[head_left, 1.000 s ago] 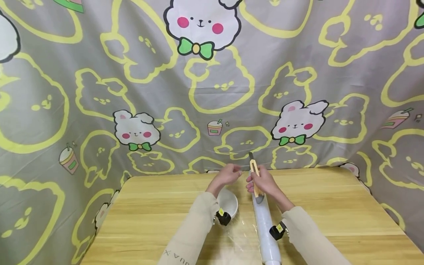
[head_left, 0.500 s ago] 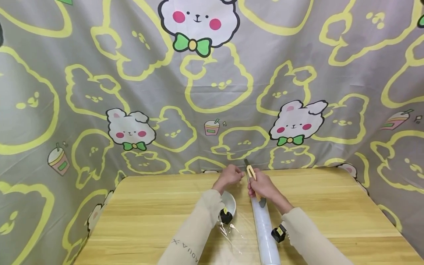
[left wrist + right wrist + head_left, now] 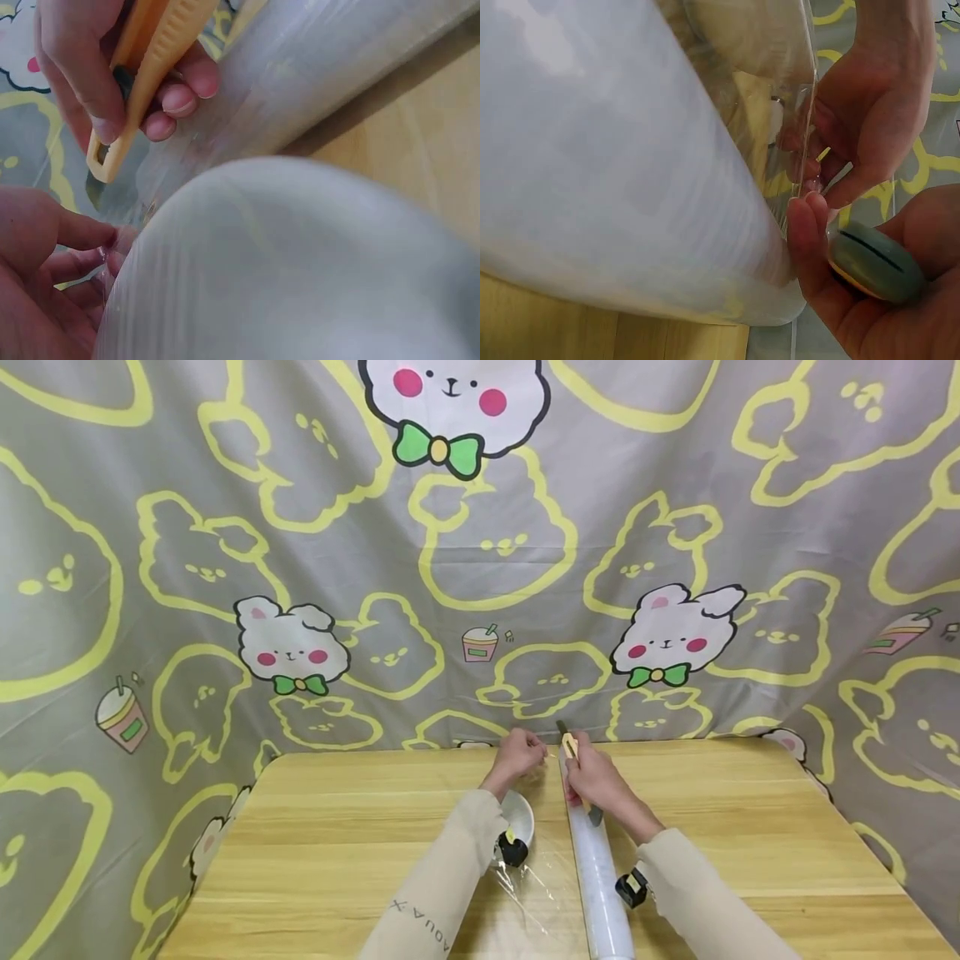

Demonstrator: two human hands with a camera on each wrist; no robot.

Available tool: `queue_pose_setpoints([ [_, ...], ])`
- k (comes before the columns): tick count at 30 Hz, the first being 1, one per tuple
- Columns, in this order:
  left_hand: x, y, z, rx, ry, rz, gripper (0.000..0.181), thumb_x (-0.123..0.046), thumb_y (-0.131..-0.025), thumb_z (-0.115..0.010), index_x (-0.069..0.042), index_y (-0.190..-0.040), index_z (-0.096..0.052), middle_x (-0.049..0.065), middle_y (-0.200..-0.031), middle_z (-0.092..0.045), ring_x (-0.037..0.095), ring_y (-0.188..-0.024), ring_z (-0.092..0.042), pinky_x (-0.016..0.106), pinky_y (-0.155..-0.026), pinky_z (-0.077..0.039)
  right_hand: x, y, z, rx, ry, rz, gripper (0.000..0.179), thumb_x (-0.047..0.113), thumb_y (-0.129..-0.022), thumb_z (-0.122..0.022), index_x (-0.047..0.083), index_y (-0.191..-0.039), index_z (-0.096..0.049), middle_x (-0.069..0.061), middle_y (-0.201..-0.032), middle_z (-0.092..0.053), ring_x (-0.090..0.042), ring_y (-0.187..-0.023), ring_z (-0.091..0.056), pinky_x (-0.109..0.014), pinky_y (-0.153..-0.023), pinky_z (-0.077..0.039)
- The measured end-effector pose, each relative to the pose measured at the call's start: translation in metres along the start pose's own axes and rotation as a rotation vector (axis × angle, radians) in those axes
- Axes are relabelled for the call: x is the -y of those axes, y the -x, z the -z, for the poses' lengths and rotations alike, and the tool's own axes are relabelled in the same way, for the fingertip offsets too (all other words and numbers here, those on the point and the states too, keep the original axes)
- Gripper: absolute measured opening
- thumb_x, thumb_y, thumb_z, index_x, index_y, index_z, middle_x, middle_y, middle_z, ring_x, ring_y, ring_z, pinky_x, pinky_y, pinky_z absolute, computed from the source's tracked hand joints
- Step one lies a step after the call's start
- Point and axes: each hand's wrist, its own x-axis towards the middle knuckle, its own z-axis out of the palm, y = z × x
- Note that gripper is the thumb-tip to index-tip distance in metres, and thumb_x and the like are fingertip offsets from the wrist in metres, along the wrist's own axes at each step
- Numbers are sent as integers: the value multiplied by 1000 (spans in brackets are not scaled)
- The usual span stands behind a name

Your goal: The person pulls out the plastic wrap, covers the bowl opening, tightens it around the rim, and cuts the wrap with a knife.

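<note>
My right hand [image 3: 597, 774] grips a utility knife [image 3: 171, 41] with a yellow-orange body and a grey end; its blade points away from me. The hand is over the far end of a thick roll of cling film [image 3: 602, 881], fingertips right at the roll. Just left of it, my left hand [image 3: 516, 755] pinches the edge of the clear film [image 3: 789, 112] between thumb and fingers. Film stretches from the roll leftward over a white bowl [image 3: 522, 820], which stands under my left wrist and is partly hidden by the sleeve and wrist camera.
The wooden table [image 3: 337, 835] ends just beyond both hands. A grey curtain [image 3: 465, 577] printed with yellow outlines and white rabbits hangs behind its far edge. Loose shiny film [image 3: 528, 902] lies on the table between the bowl and the roll.
My left hand has moved right, closer to the roll, and its fingers have closed on the film edge. My right hand with the knife has come down onto the roll's far end.
</note>
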Motion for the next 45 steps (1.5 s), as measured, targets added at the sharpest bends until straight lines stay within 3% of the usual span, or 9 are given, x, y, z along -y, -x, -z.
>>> queue_pose_setpoints([
  [6, -3, 2, 1, 1, 51, 3, 14, -5, -93, -63, 2, -88, -73, 8, -77, -72, 8, -50, -45, 18, -42, -35, 3, -2, 0, -24, 92, 9, 56, 5, -106, -39, -7, -158, -22, -13, -61, -64, -21, -47, -64, -32, -45, -58],
  [12, -9, 7, 3, -9, 81, -3, 13, -5, -92, -62, -3, -82, -70, 5, -73, -69, 21, -67, -64, 19, -50, -43, 9, -3, -3, -20, 189, 2, 56, 6, -106, -39, -9, -157, -23, -14, -62, -64, -22, -47, -65, -30, -42, -56],
  [16, -8, 9, 2, -11, 75, -8, 15, -9, -95, -64, 0, -85, -71, 8, -75, -71, 28, -76, -70, 19, -54, -45, 8, -3, -4, -20, 207, -8, 56, 5, -105, -39, -9, -157, -23, -13, -61, -64, -21, -46, -65, -29, -41, -55],
  [21, -6, 2, -3, -18, 64, 11, 23, -15, -99, -65, -1, -81, -70, 11, -77, -73, 24, -63, -66, 19, -43, -37, 7, -4, -5, -30, 219, -15, 56, 5, -105, -38, -7, -158, -24, -12, -60, -64, -20, -45, -64, -29, -40, -54],
  [27, -6, -2, -6, -63, 86, 23, 24, -9, -97, -63, -7, -73, -64, 1, -62, -63, 10, -50, -50, 18, -41, -34, 7, -4, -7, -46, 218, -21, 58, 5, -104, -38, -5, -159, -23, -12, -61, -64, -21, -45, -64, -29, -41, -54],
  [30, -8, -1, -6, -40, 102, 26, 19, -8, -98, -60, -3, -80, -65, 4, -64, -64, 11, -52, -54, 18, -44, -39, 8, -4, -7, -52, 235, -10, 58, 4, -103, -38, -6, -158, -24, -12, -59, -64, -21, -44, -64, -29, -39, -53],
  [35, -12, 4, -5, 38, 195, 65, 17, -8, -101, -51, 5, -98, -62, 19, -82, -74, 29, -70, -74, 24, -52, -55, 11, -2, -6, -54, 274, 18, 57, 3, -102, -40, -10, -156, -27, -9, -55, -62, -17, -41, -60, -27, -38, -48],
  [41, -10, 7, -7, 101, 302, 139, 21, -5, -101, -44, 11, -105, -57, 28, -92, -74, 39, -79, -76, 37, -60, -64, 11, 1, -6, -33, 329, -1, 59, 2, -99, -40, -12, -155, -26, -4, -51, -58, -13, -39, -55, -24, -37, -44],
  [45, -6, 6, -9, 115, 389, 164, 26, -4, -103, -42, 16, -112, -55, 30, -91, -73, 40, -79, -75, 38, -64, -65, 11, 1, -9, -55, 387, 0, 58, 3, -100, -42, -11, -154, -31, -10, -58, -61, -16, -42, -55, -26, -38, -44],
])
